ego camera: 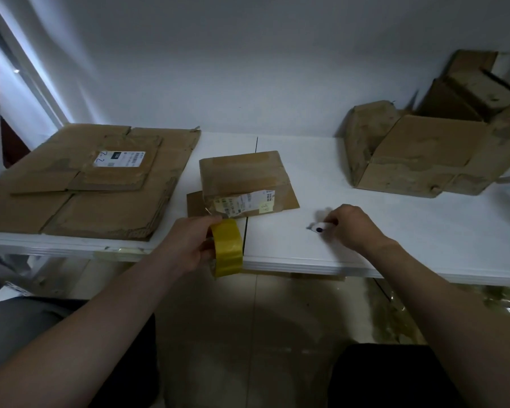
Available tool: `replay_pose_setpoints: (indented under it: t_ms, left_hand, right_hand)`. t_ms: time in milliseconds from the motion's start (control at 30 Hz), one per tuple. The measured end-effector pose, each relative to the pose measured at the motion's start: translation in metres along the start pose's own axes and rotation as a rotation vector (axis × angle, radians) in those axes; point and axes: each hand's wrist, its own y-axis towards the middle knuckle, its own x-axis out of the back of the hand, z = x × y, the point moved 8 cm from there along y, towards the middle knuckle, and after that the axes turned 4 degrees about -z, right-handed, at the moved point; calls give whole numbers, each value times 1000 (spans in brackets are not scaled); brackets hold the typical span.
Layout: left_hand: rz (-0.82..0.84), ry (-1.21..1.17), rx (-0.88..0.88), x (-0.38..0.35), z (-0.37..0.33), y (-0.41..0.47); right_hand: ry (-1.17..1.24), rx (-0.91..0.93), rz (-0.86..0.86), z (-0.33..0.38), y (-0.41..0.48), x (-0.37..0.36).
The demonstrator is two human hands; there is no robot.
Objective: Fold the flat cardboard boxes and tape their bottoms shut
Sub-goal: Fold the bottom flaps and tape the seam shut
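Note:
A small folded cardboard box with a shipping label stands on the white table, its flaps spread flat beneath it. My left hand grips a yellow tape roll at the table's front edge, just in front of the box. To the right, my right hand holds a small white tool with a dark tip, blurred, low over the tabletop. A stack of flat cardboard boxes lies on the left of the table.
Several folded, open boxes are piled at the back right against the white wall. A dark seam divides the two tabletops. Below the table are a tiled floor and crumpled clear plastic at the right.

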Motion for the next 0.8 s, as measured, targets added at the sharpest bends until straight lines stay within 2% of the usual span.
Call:
replay_pose_setpoints:
  t_ms: [167,367,433,600,800]
  left_hand:
    - [12,0,0,0,0,0]
    - [29,-17,16,6,4,3]
    - [38,-18,15,7,6,4]
    - [76,-61,20,7,12,6]
    - [83,-64,-6,14,12,13]
  right_hand:
    - [273,293,-139,68,-19,30]
    - [358,633,-250,165,-34,55]
    - [318,676,-253,184,-29,48]
    - [206,758,-138,218,-16,18]
    - [83,762,-112,225,4,17]
